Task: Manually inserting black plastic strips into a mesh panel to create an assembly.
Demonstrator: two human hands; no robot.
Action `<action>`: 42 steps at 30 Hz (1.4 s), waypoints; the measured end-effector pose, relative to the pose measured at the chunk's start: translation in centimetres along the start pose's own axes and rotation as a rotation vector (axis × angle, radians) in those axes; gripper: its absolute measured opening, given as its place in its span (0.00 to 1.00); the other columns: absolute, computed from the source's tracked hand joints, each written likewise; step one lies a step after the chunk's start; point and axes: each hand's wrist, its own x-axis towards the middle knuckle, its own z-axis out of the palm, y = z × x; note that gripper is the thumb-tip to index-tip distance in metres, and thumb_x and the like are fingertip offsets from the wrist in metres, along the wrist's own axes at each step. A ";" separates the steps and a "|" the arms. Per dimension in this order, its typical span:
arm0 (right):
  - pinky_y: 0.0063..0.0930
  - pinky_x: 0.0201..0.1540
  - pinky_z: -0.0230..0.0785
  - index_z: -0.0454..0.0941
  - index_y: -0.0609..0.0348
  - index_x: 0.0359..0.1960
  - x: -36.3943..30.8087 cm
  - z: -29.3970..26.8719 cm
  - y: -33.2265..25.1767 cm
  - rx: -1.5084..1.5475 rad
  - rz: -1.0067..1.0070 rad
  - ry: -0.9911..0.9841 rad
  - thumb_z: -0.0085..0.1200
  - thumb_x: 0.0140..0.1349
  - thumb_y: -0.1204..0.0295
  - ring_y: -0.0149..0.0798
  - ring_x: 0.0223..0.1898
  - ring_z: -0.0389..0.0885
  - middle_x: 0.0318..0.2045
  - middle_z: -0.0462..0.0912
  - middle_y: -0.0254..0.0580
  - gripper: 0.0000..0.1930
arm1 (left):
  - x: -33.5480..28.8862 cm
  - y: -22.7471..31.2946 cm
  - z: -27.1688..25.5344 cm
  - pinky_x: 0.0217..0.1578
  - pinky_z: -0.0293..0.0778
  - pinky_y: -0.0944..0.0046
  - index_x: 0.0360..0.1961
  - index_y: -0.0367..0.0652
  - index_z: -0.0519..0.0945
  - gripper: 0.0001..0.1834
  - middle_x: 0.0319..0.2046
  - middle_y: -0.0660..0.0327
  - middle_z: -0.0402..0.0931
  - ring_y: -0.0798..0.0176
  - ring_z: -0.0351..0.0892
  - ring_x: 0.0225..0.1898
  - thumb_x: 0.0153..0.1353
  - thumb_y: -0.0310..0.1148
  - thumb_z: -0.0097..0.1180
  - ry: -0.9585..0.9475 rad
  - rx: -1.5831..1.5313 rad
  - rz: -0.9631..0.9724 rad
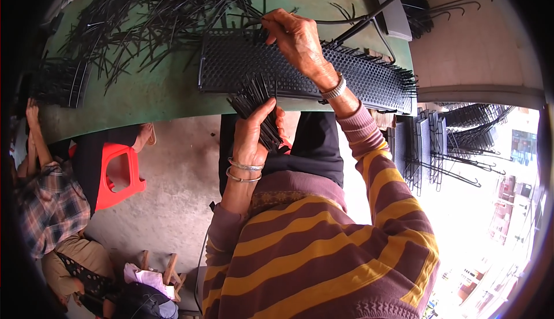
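Note:
My left hand (254, 134) is wrapped round a bundle of thin black strips (254, 97), held just in front of the table's near edge. The strips fan out above my thumb and some stick out below. Over the far edge of a long black perforated panel (231, 68), my right hand (299, 41) is closed in a pinch. Its fingertips point down and left; whatever is between them is too small and dark to make out. Short black pieces stand in a row along the panel's right part. The panel lies on the green table (167, 97).
A large loose heap of black strips (156, 7) covers the table's far left. Black bent tubes (375, 16) rise behind the panel. Hooked wire racks (433, 146) hang at the right. Left are a red stool (121, 175) and another person in a plaid shirt (55, 203).

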 end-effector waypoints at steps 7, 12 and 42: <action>0.20 0.23 0.67 0.80 0.62 0.38 -0.2 -0.5 -0.9 0.009 0.013 0.011 0.52 0.62 0.75 0.24 0.21 0.79 0.20 0.82 0.36 0.06 | 0.0 -0.1 -0.5 0.24 0.70 0.68 0.30 0.41 0.77 0.09 0.23 0.62 0.75 0.69 0.72 0.23 0.62 0.35 0.57 -0.012 -0.010 0.011; 0.20 0.24 0.68 0.80 0.61 0.38 -0.1 -0.7 -0.5 0.017 0.012 -0.005 0.52 0.62 0.76 0.24 0.22 0.79 0.21 0.82 0.36 0.06 | -0.1 0.0 -0.4 0.23 0.70 0.68 0.30 0.41 0.77 0.09 0.23 0.62 0.75 0.69 0.72 0.23 0.62 0.35 0.57 -0.002 -0.002 0.025; 0.20 0.27 0.70 0.80 0.62 0.39 1.3 -1.4 -0.7 0.017 -0.059 -0.164 0.52 0.64 0.74 0.27 0.27 0.83 0.26 0.85 0.38 0.07 | 0.5 -0.4 -0.1 0.21 0.72 0.69 0.27 0.35 0.80 0.10 0.21 0.60 0.77 0.68 0.75 0.19 0.59 0.33 0.60 -0.008 -0.101 0.015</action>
